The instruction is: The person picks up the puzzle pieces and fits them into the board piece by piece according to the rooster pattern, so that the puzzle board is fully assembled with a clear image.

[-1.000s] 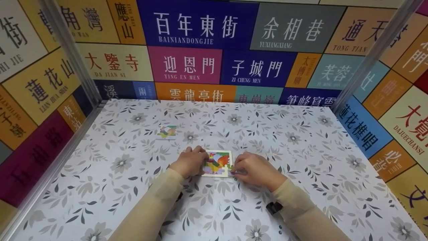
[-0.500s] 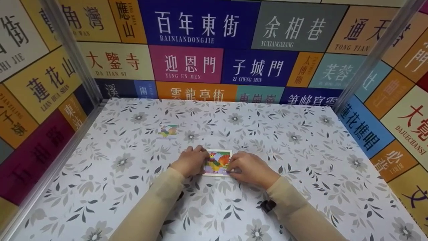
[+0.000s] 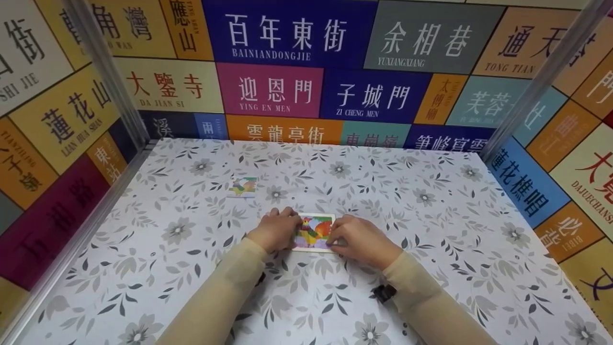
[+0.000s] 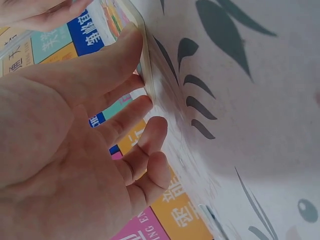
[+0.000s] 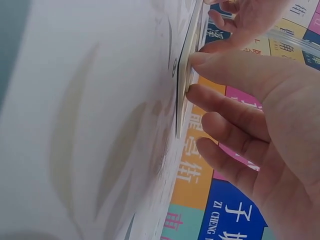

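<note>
A floral-patterned table (image 3: 431, 230) stands inside walls of coloured street-name signs. At its middle lies the small rooster-picture jigsaw board (image 3: 313, 232). The left hand (image 3: 274, 231) and right hand (image 3: 358, 239) press its side edges with straightish fingertips; the gap at its right corner a second ago has closed, so the last piece looks seated. The wrist views show fingers (image 5: 222, 102) against the board's thin edge. Beyond, left, lies a small rooster card (image 3: 242, 187).
</note>
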Demonstrator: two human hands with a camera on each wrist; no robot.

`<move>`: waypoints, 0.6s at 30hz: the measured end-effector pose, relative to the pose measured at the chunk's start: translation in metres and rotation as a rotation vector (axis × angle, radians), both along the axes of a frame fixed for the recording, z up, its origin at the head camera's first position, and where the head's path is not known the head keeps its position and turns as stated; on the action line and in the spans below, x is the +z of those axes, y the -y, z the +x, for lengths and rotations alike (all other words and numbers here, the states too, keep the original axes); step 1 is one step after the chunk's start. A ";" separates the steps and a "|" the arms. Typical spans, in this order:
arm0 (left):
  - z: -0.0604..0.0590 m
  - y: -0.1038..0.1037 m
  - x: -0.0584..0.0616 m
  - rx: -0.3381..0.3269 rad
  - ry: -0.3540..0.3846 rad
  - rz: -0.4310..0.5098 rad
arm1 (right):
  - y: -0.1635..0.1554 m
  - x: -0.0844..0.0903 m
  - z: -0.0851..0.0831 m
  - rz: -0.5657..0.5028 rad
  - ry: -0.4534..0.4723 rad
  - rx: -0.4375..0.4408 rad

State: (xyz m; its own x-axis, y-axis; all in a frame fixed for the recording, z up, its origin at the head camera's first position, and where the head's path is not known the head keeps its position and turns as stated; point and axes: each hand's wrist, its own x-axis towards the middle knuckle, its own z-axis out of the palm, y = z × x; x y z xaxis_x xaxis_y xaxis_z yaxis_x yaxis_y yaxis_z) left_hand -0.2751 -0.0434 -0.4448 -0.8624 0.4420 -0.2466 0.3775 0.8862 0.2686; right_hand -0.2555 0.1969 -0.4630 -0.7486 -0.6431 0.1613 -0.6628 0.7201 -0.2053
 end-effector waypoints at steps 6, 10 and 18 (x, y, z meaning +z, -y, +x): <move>0.000 0.003 0.001 0.005 0.013 0.027 | 0.004 0.003 -0.001 0.007 0.012 0.003; -0.001 0.003 0.002 0.011 0.020 0.038 | 0.004 0.004 -0.002 -0.001 0.031 0.002; 0.002 0.003 -0.001 0.004 0.018 0.061 | -0.003 0.002 -0.002 -0.064 0.110 -0.028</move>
